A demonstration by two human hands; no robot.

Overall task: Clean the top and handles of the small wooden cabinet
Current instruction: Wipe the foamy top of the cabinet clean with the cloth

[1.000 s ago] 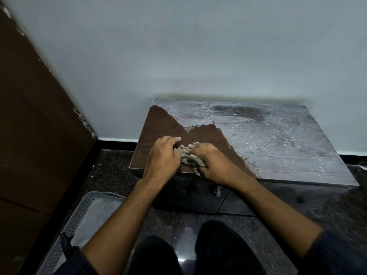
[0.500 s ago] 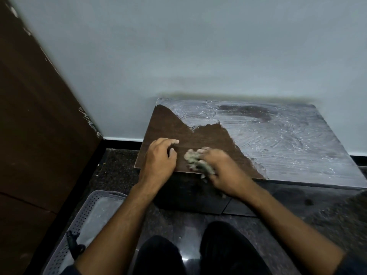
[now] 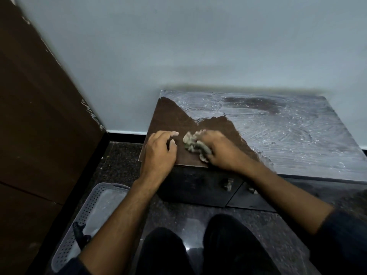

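Fingers of my right hand are clamping the rag, left hand resting flat and loose, only the cabinet top's left corner wiped, handles still waiting.

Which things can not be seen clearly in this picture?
Head view only:
- Handles: small, dark, and the right arm covers one.
- Cloth: the right hand hides part of it.
- Black item in the basket: the left arm covers it.
- Cabinet: cut off at the right edge.
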